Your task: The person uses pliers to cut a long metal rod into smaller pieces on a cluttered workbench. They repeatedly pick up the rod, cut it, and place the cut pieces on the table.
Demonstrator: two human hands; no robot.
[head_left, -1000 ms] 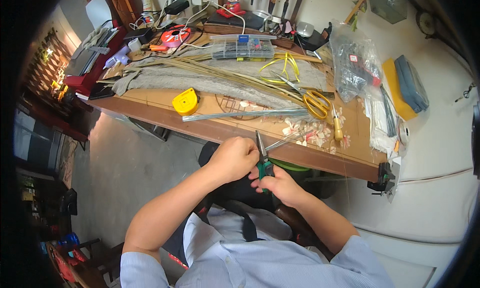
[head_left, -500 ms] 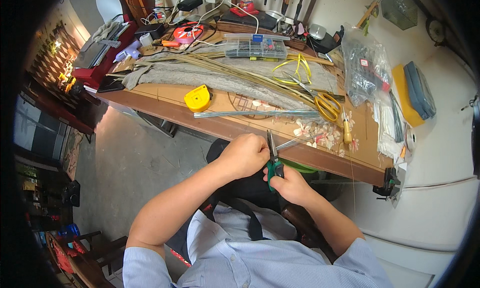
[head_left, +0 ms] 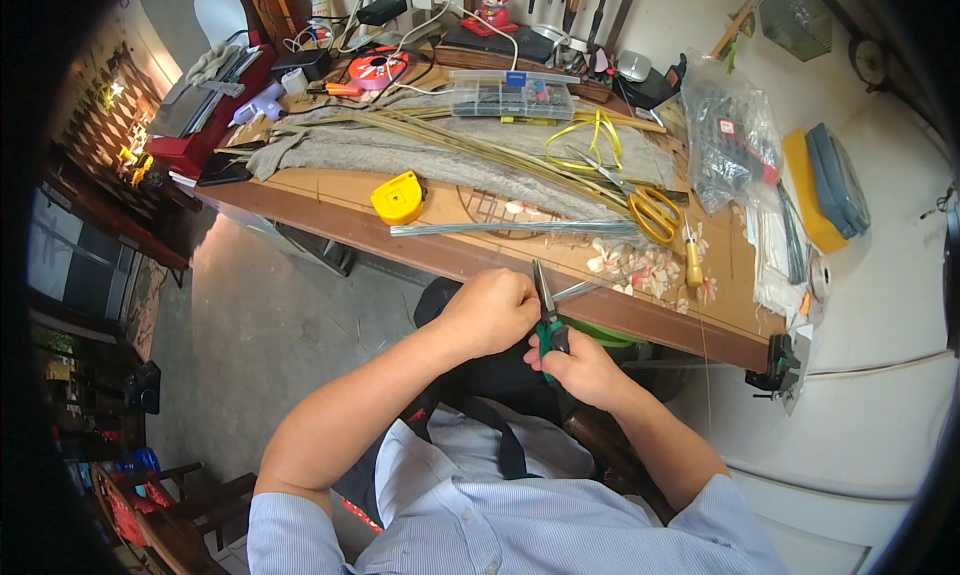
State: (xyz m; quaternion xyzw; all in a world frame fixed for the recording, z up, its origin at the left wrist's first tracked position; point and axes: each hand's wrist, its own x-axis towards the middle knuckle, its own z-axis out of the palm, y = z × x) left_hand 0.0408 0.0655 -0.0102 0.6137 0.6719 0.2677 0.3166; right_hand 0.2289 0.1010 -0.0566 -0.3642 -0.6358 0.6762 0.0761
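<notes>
Just past the desk's front edge, my left hand is closed round thin silvery wires that stick out to the right. Beside it my right hand grips green-and-black shears, their steel blades upright at the wires, close to my left fingers. On the desk lie a bundle of straight wires, a yellow tape measure, yellow-handled scissors and a wooden-handled awl.
Long tan strips rest on grey cloth behind, with a compartment box, cables and a red spool. At right are a plastic bag, blue-grey case and edge clamp. A wooden chair stands lower left.
Over the last second the view has shifted, so hands and desk appear further right. My hands still hold the wires and shears, with little change in the last half second.
</notes>
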